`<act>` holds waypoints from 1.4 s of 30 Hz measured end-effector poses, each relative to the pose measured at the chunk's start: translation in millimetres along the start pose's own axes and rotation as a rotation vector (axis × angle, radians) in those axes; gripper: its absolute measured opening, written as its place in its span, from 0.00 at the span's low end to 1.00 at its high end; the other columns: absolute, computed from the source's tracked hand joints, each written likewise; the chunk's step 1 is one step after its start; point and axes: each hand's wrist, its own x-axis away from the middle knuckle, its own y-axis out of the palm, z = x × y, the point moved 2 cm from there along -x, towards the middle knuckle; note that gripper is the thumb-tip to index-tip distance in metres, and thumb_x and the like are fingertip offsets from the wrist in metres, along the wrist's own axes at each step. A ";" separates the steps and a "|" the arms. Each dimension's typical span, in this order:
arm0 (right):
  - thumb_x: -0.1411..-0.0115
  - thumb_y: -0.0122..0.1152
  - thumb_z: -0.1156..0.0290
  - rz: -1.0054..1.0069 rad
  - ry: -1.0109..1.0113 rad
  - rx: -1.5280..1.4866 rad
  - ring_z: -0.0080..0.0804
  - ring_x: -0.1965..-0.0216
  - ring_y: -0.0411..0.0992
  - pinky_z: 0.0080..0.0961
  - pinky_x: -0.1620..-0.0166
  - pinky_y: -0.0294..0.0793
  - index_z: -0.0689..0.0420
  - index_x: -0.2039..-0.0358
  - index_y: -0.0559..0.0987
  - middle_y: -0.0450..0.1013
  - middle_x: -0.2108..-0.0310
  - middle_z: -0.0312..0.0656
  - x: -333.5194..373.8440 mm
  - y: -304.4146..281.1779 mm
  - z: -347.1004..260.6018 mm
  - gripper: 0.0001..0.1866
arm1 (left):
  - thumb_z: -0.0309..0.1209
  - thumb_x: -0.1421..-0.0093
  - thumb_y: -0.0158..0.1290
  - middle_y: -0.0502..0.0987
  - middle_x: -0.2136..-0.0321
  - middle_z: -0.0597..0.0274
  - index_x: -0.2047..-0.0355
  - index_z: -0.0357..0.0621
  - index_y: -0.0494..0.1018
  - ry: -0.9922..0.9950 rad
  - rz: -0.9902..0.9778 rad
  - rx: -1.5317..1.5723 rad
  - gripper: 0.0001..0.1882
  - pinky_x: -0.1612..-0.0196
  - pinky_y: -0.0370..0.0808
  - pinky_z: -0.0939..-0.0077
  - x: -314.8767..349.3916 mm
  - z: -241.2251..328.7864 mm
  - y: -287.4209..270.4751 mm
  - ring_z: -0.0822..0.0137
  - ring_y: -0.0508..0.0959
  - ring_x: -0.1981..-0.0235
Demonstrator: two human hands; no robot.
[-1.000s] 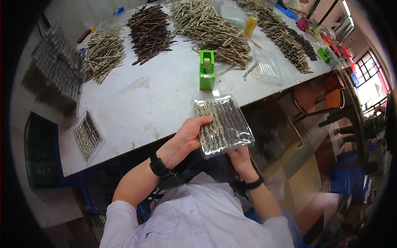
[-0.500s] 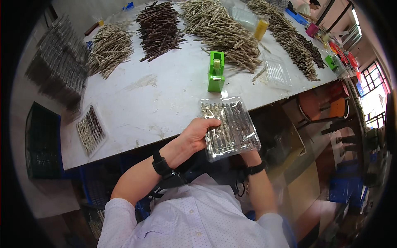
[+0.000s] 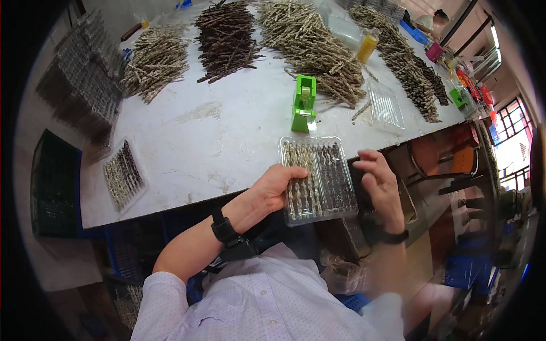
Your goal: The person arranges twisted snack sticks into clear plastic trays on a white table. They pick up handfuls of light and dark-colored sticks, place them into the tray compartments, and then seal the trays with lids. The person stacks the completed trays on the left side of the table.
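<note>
A clear plastic tray (image 3: 331, 196) holds two groups of twisted sticks side by side, pale ones on the left and dark ones on the right. My left hand (image 3: 278, 184) grips its left edge, thumb pressed on the top. Just off the tray's right side is my right hand (image 3: 384, 190), fingers bent but apart, with nothing visible in them. Beyond the tray, at the table's edge, a green tape dispenser (image 3: 300, 120) stands upright. A similar filled tray (image 3: 123, 176) lies at the table's left corner.
Piles of pale sticks (image 3: 156, 62) and dark sticks (image 3: 227, 42) cover the far side of the white table (image 3: 165, 153). Stacked clear trays (image 3: 85, 74) rise at the left. An orange chair (image 3: 458, 158) stands to the right, and another person (image 3: 432, 21) is far back.
My right hand has come out from under the tray and moved right, away from it. My left hand keeps its grip, and the tray's face now shows with less glare.
</note>
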 end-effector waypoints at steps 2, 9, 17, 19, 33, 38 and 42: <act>0.44 0.65 0.61 -0.297 -0.278 0.203 0.54 0.37 0.57 0.42 0.36 0.58 0.48 0.53 0.83 0.58 0.37 0.51 -5.2 1.4 -30.2 0.18 | 0.20 0.38 0.46 0.79 0.57 0.48 0.48 0.31 0.69 0.038 -0.005 -0.001 0.18 0.53 0.82 0.56 6.7 0.4 0.9 0.57 0.82 0.59; 0.40 0.61 0.54 -0.548 -0.409 0.577 0.60 0.33 0.51 0.52 0.34 0.53 0.39 0.48 0.80 0.55 0.33 0.51 -31.3 24.2 -20.5 0.19 | 0.19 0.41 0.49 0.77 0.52 0.49 0.44 0.35 0.67 0.107 -0.053 -0.029 0.22 0.50 0.81 0.56 9.3 5.7 3.6 0.55 0.81 0.55; 0.38 0.59 0.65 -0.476 -0.283 0.298 0.57 0.32 0.50 0.44 0.32 0.53 0.39 0.44 0.79 0.51 0.31 0.53 -82.7 31.2 18.1 0.20 | 0.18 0.42 0.50 0.78 0.55 0.51 0.47 0.34 0.68 0.085 -0.089 -0.059 0.21 0.52 0.82 0.59 6.3 12.5 -2.2 0.58 0.82 0.58; 0.39 0.59 0.69 -0.483 -0.252 0.207 0.55 0.33 0.53 0.41 0.33 0.55 0.43 0.44 0.78 0.52 0.32 0.55 -80.2 34.1 16.8 0.21 | 0.18 0.42 0.52 0.78 0.55 0.52 0.47 0.34 0.68 0.091 -0.104 -0.087 0.21 0.52 0.82 0.61 7.6 13.1 -4.9 0.60 0.82 0.58; 0.34 0.56 0.63 -0.222 0.500 -0.399 0.18 0.68 0.72 0.18 0.63 0.72 0.60 0.58 0.80 0.77 0.64 0.34 -87.7 51.5 8.3 0.13 | 0.20 0.44 0.56 0.77 0.56 0.61 0.47 0.33 0.70 0.257 -0.095 -0.536 0.22 0.51 0.75 0.74 61.4 -22.5 -40.2 0.73 0.77 0.58; 0.34 0.58 0.60 -0.280 0.822 -0.603 0.13 0.70 0.71 0.14 0.69 0.69 0.54 0.65 0.80 0.76 0.68 0.29 -122.6 68.3 27.4 0.11 | 0.21 0.43 0.55 0.77 0.57 0.62 0.47 0.33 0.69 0.296 -0.133 -0.586 0.22 0.52 0.74 0.75 59.7 -17.0 -42.6 0.75 0.76 0.58; 0.34 0.59 0.61 -0.287 0.829 -0.630 0.11 0.74 0.69 0.12 0.74 0.66 0.53 0.66 0.80 0.75 0.71 0.29 -122.8 74.6 26.3 0.10 | 0.21 0.43 0.55 0.78 0.57 0.63 0.48 0.33 0.70 0.292 -0.120 -0.632 0.21 0.52 0.74 0.76 60.0 -17.9 -49.6 0.76 0.76 0.58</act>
